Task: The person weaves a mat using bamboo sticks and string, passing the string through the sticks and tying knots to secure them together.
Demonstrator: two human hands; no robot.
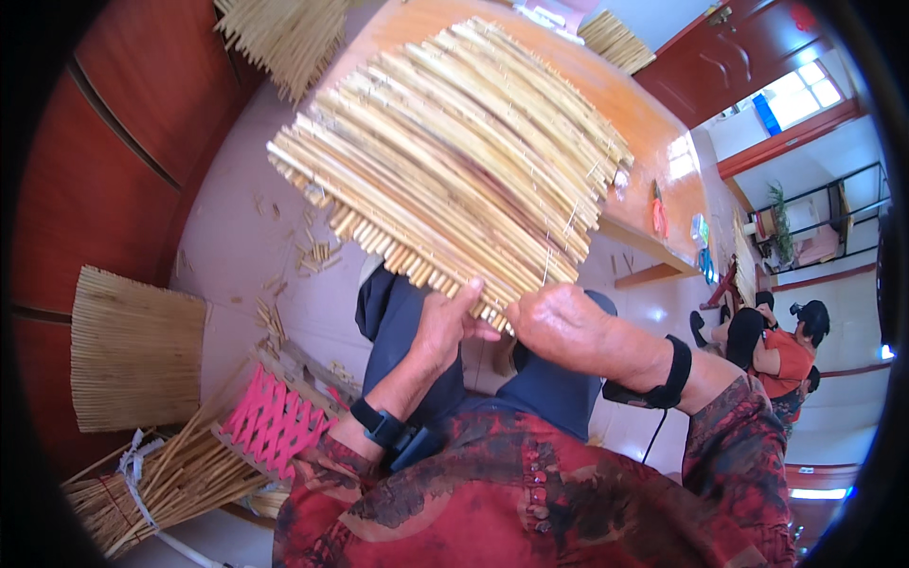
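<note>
Shirt (445, 497), 2 hands (437, 327) (563, 320) on mat (445, 151)

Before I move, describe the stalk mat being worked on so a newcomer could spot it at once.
Start at the orange table. Overlapping it in view is a large stalk mat, held along its lower edge in the left hand, with the right hand at its bottom corner. Unlike the other mat beside the red-brown panelling, this one is in hand.
</note>
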